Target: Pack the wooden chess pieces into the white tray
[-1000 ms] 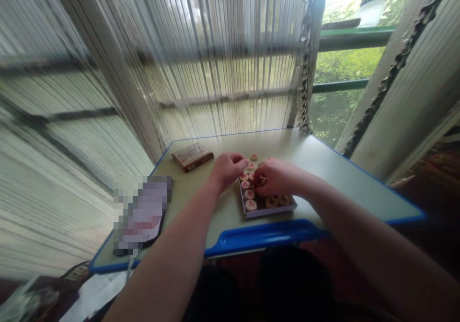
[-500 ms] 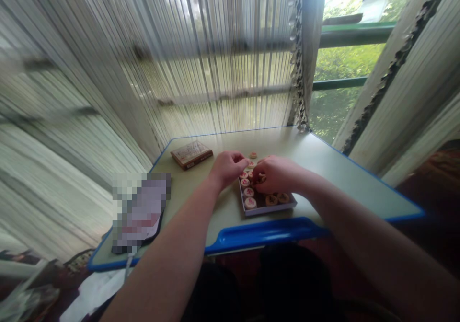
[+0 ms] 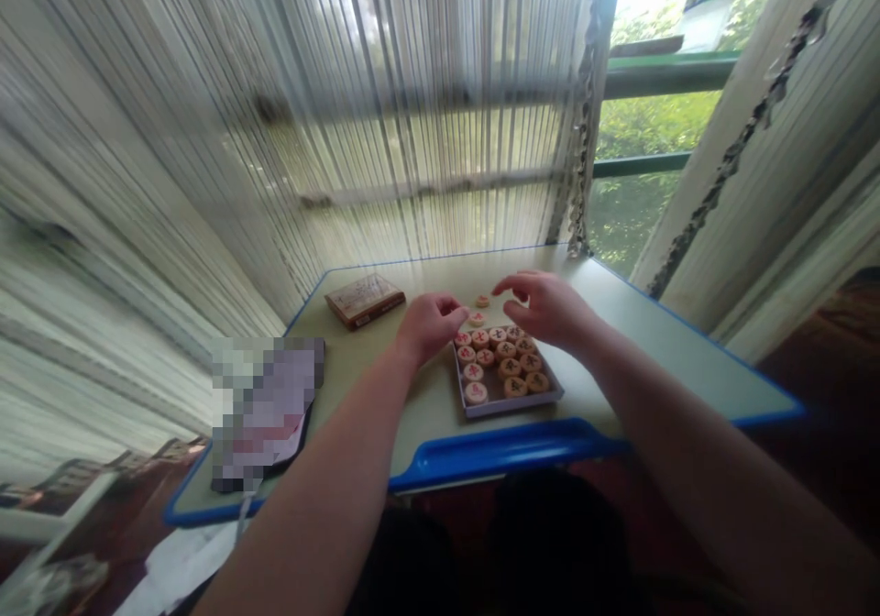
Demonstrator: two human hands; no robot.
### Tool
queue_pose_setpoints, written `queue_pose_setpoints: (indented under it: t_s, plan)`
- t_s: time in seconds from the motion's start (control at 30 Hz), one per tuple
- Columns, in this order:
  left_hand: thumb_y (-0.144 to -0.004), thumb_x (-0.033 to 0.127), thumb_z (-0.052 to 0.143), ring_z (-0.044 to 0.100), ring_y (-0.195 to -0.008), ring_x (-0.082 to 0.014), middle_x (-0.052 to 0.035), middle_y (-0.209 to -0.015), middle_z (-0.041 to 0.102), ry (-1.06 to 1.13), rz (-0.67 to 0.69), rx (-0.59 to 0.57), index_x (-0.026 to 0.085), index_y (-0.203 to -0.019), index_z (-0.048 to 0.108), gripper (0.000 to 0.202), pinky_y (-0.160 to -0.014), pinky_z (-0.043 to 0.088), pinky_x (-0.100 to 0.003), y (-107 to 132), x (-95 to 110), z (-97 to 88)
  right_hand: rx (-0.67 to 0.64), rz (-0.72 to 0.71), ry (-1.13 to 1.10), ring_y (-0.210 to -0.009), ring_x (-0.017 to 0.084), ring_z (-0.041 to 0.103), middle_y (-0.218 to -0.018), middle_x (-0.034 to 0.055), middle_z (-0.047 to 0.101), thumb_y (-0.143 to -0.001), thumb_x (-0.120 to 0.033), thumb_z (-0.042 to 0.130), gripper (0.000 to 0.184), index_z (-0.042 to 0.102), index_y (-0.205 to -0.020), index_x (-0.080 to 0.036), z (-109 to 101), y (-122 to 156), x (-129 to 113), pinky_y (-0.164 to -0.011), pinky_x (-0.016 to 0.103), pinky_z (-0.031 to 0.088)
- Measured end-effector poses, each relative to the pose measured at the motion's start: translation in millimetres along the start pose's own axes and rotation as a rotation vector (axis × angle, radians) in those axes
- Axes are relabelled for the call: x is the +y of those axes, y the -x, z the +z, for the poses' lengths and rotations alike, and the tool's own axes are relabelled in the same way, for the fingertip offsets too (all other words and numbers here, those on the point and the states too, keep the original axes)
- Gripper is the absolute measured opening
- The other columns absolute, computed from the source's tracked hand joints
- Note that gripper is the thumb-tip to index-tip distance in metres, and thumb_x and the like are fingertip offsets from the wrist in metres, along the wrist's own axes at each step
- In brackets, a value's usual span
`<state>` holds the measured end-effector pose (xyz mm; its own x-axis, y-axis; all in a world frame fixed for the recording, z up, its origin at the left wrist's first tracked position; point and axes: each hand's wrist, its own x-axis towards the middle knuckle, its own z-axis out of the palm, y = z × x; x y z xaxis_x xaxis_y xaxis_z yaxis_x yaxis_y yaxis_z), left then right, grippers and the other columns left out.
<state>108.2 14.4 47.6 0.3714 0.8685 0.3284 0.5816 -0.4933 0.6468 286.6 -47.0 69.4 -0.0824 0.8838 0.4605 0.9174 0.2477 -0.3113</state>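
Note:
A shallow white box holds several round wooden game pieces marked in red or dark characters. It sits near the front of a beige table with a blue rim. My left hand rests with curled fingers at the box's far left corner, touching the box edge. My right hand hovers just beyond the box with fingers spread, holding nothing. Two loose pieces lie on the table past the box: one near my right fingertips, another by my left hand.
A brown box lid lies at the far left of the table. A blurred-out flat object lies at the near left corner. String curtains hang behind the table, with a window and greenery at the right.
My right hand has lifted off the pieces in the box and opened, moving away from me. The box's pieces are now uncovered. My left hand has stayed put.

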Motion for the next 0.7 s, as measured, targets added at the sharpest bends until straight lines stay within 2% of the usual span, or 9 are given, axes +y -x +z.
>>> queue_pose_setpoints:
  t_s: [0.07,0.17,0.27,0.33,0.43,0.53,0.7]
  plan:
    - [-0.07,0.034,0.053,0.051,-0.053,-0.0111,0.0001,-0.053,0.059,-0.018,-0.018,0.001,0.013,-0.064,0.066,0.026,-0.05,0.035,-0.022,-1.0,-2.2,0.5,0.102,0.107,0.026,-0.077,0.017,0.055,-0.086,0.0056,0.061,-0.075,-0.021,0.048,0.03,0.066,-0.098,-0.021,1.8,-3.6,13.0,-0.071,0.028,0.042]
    - [-0.071,0.034,0.052,0.053,-0.055,-0.0118,-0.0012,-0.058,0.061,-0.063,-0.033,0.011,0.013,-0.067,0.067,0.026,-0.051,0.037,-0.023,-2.2,-6.9,0.7,0.078,0.199,0.071,-0.078,0.018,0.056,-0.091,0.007,0.061,-0.072,-0.019,0.05,0.03,0.067,-0.097,-0.02,7.1,-8.5,30.7,-0.075,0.03,0.043]
    - [-0.069,0.033,0.055,0.057,-0.067,-0.0139,-0.0037,-0.076,0.066,-0.14,0.038,0.08,0.015,-0.08,0.07,0.025,-0.062,0.043,-0.024,-4.0,-14.4,-0.2,0.082,0.223,0.053,-0.081,0.018,0.057,-0.091,0.0055,0.062,-0.071,-0.016,0.05,0.037,0.064,-0.105,-0.023,15.0,-12.8,42.5,-0.077,0.03,0.044]
    - [-0.069,0.032,0.056,0.058,-0.083,-0.0169,-0.0063,-0.096,0.064,-0.165,0.121,0.1,0.016,-0.088,0.07,0.028,-0.073,0.045,-0.026,-5.5,-20.4,-0.6,0.038,0.209,0.043,-0.085,0.019,0.057,-0.094,0.006,0.063,-0.072,-0.017,0.051,0.035,0.065,-0.104,-0.023,21.9,-15.2,48.4,-0.08,0.029,0.044]
    - [-0.074,0.028,0.049,0.058,-0.093,-0.0181,-0.0063,-0.098,0.064,-0.137,0.124,0.008,0.017,-0.087,0.071,0.028,-0.087,0.043,-0.028,-6.7,-27.2,-0.7,-0.081,0.152,0.05,-0.095,0.022,0.056,-0.106,0.0074,0.063,-0.075,-0.028,0.055,0.028,0.069,-0.098,-0.022,32.9,-17.5,56.3,-0.085,0.031,0.042]
    - [-0.077,0.027,0.046,0.058,-0.091,-0.0183,-0.007,-0.096,0.065,-0.122,0.065,-0.004,0.015,-0.089,0.07,0.03,-0.085,0.045,-0.028,-4.8,-28.1,-1.4,-0.144,0.166,0.045,-0.092,0.021,0.059,-0.099,0.006,0.067,-0.076,-0.03,0.054,0.024,0.071,-0.093,-0.024,40.1,-18.1,62.4,-0.083,0.029,0.043]
    - [-0.076,0.026,0.049,0.059,-0.085,-0.0179,-0.0087,-0.092,0.066,-0.196,0.019,0.03,0.012,-0.086,0.07,0.027,-0.078,0.047,-0.028,3.9,-22.8,-4.2,-0.117,0.216,0.037,-0.088,0.02,0.06,-0.094,0.0067,0.069,-0.073,-0.037,0.059,0.024,0.071,-0.088,-0.022,40.4,-17.5,64.2,-0.078,0.028,0.045]
